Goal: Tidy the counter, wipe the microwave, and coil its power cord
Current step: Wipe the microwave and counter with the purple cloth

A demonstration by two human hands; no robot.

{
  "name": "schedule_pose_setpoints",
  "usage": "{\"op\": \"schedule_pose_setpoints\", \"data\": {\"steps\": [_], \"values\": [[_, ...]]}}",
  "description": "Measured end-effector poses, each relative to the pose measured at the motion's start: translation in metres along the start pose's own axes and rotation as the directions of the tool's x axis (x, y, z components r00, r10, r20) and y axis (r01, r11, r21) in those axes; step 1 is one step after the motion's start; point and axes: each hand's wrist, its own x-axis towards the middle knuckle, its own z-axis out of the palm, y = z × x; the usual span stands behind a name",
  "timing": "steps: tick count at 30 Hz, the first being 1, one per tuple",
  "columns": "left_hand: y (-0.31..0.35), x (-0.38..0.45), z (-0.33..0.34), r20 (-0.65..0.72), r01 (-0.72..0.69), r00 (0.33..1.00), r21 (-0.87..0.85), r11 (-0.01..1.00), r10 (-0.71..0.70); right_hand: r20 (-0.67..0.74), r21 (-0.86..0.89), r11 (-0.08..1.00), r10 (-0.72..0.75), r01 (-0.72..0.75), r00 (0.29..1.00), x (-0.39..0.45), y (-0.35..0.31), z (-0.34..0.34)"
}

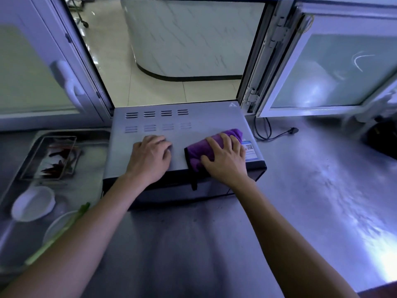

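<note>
Right hand (225,161) is spread flat, pressing a folded purple cloth (200,151) onto the top of the microwave (154,125), near its front right corner; left hand (150,158) rests beside it, fingers loosely bent, holding nothing. The power cord (270,134) lies loose on the counter (300,179) just right of the microwave, plug out. Main risk I'd guess: a hard sideways wipe nudging the microwave into the tray (34,151) on its left, or the cloth's dangling edge catching the front.
</note>
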Motion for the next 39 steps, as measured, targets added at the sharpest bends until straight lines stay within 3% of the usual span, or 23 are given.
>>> {"op": "schedule_pose_setpoints", "data": {"steps": [24,30,39], "values": [[-0.071,0.054,-0.007,0.0,0.0,1.0,-0.051,0.999,0.0,-0.015,-0.056,0.998,0.036,-0.037,0.999,0.169,-0.066,0.016],[-0.094,0.034,-0.018,-0.022,0.031,0.999,-0.073,0.997,-0.032,-0.037,-0.078,0.997,0.007,-0.01,0.999,0.167,-0.103,0.029],[-0.146,-0.032,-0.052,-0.1,0.135,0.985,-0.057,0.989,-0.14,0.025,-0.057,0.983,-0.172,0.174,0.985,0.13,-0.204,0.053]]}}
